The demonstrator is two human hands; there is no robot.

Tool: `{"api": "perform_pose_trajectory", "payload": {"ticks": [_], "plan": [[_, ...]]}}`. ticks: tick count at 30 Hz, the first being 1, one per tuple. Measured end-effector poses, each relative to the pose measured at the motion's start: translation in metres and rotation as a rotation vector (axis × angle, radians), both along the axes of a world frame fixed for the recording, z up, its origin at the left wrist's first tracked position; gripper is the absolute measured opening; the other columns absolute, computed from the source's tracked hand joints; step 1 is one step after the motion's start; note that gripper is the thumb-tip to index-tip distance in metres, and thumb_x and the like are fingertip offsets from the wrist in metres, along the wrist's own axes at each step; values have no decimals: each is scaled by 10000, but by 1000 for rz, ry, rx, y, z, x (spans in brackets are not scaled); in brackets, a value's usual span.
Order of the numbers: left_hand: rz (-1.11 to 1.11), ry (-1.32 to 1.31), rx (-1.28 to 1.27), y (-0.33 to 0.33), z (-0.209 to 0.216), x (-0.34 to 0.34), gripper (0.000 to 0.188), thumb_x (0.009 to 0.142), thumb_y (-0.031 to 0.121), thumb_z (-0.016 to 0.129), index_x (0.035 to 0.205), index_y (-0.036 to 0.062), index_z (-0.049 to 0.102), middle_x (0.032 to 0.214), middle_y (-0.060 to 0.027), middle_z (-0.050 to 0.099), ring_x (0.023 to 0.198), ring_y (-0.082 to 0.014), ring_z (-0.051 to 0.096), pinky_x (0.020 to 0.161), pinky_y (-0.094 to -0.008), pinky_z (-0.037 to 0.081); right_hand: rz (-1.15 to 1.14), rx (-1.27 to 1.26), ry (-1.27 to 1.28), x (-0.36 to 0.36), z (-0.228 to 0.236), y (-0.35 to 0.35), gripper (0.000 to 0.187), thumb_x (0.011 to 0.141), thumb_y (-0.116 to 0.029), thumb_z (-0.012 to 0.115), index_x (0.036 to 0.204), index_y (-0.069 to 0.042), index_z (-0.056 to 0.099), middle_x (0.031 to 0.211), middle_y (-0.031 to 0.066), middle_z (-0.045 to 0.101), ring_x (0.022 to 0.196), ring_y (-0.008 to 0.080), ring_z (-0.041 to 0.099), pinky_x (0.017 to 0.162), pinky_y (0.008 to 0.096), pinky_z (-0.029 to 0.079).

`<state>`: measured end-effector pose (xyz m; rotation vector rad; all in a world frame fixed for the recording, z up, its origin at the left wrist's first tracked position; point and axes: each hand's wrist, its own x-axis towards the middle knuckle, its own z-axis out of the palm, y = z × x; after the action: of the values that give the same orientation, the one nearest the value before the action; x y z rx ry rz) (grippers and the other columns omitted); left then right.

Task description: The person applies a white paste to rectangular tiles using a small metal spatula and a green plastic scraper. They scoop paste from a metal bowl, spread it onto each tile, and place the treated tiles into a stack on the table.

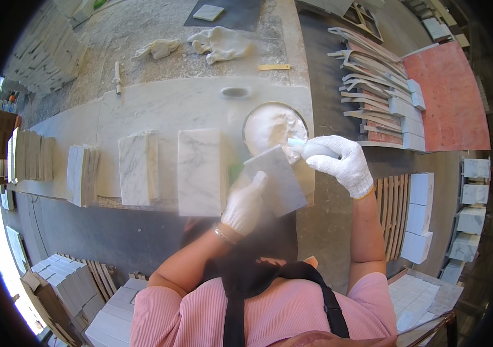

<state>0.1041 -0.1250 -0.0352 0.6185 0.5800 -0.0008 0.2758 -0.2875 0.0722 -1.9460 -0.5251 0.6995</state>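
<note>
My left hand (242, 207), in a white glove, is closed on the lower left edge of a thin grey stone tile (281, 184), which is tilted, with its upper corner by the rim of a round bowl (246, 120). White powder (266, 128) fills that bowl. At the bowl's right side, my gloved right hand (346, 166) grips a pale, bottle-like tool (318, 151) with a light blue tip. The tip points left over the powder; whether it touches it I cannot tell. To the left of my left hand stands a stack of white marble tiles (200, 170).
More tile stacks (135, 168) line the bench's near edge. Farther back lie a grey oval piece (235, 92), crumpled cloths (221, 45), a yellow strip (274, 67) and a white stick (118, 78). At right are a rack of curved strips (376, 87) and a wooden pallet (392, 214).
</note>
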Motion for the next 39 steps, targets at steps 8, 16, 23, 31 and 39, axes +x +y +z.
{"api": "perform_pose_trajectory", "payload": {"ticks": [8, 16, 23, 31, 39], "plan": [[-35, 76, 109, 3, 3, 0, 336, 1100, 212, 633, 1403, 69, 612, 1139, 24, 658, 946, -68, 583, 801, -253, 478, -221, 317, 26, 45, -30, -2, 422, 913, -130, 852, 1294, -12, 713, 1129, 40, 746, 993, 120, 690, 851, 266, 573], [-51, 144, 143, 2, 17, -1, 374, 1120, 291, 589, 1358, 5, 634, 1137, -30, 688, 972, -104, 607, 843, -298, 527, -262, 148, -68, 107, -97, 30, 416, 915, -89, 847, 1306, -34, 716, 1175, 23, 749, 1101, 118, 675, 987, 294, 552], [-80, 241, 235, 4, 14, 2, 253, 1090, 268, 654, 1269, 88, 665, 923, 56, 616, 704, -35, 494, 600, -224, 400, -146, -109, -231, 106, -102, 42, 395, 903, -63, 799, 1294, -90, 745, 1147, 36, 784, 1105, 124, 688, 1009, 309, 538], [-65, 150, 199, 4, 4, 1, 288, 1105, 272, 635, 1318, 79, 645, 986, 53, 634, 769, -29, 516, 643, -217, 418, -127, -270, -303, 33, -40, 2, 369, 955, -264, 794, 1269, -70, 770, 1151, 94, 792, 1058, 155, 742, 932, 310, 561], [-37, 163, 96, 5, -4, -1, 306, 1113, 244, 628, 1359, 63, 620, 1079, 26, 657, 868, -51, 572, 700, -229, 452, -138, -198, -392, 5, -43, 4, 257, 942, -155, 792, 1181, -62, 804, 1102, 101, 813, 964, 184, 762, 864, 306, 575]]}}
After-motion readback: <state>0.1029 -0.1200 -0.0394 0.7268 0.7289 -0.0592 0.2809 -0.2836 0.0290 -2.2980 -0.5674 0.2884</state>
